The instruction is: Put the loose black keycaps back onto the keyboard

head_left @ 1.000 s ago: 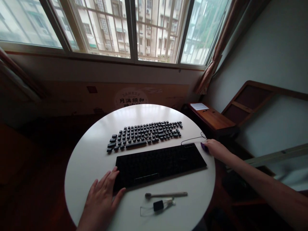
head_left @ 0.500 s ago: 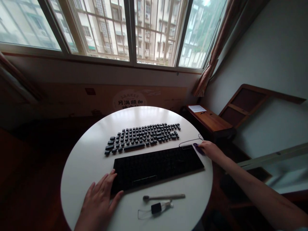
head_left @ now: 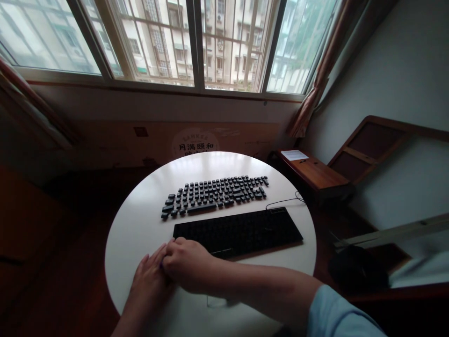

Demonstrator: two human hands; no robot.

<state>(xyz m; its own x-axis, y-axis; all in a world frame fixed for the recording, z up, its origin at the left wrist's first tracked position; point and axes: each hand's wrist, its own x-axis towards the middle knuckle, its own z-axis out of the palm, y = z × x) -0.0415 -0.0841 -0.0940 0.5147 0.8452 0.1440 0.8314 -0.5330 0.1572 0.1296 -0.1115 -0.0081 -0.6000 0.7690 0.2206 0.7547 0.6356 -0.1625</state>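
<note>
- Currently crossed over in front of the body: the right arm, with a blue sleeve (head_left: 338,313), bringing the right hand (head_left: 187,264) against the left hand (head_left: 149,271).
- Right hand: fingers folded in, clenched on a purple thing (head_left: 161,265), visible only as a dark sliver between both hands.
- Left hand: fingers stretched out, loose, at the left end of the keyboard (head_left: 245,231), partly covered by the right; cannot tell whether pressing on it or just beside it.
- Keyboard: black, flat on a round white table (head_left: 129,220), near left corner hidden behind the right hand.
- From its far edge, toward the right rim: a thin black cable (head_left: 280,202).
- Beyond the keyboard, apart from the hands: black keycaps (head_left: 237,191) in slanting rows, a spacebar (head_left: 201,208) in the nearest row.
- Below the right forearm: a thin wire (head_left: 207,302), mostly covered.
- Past the table: a barred window (head_left: 231,47); at right, white paper (head_left: 294,155) on a wooden seat (head_left: 324,177).
</note>
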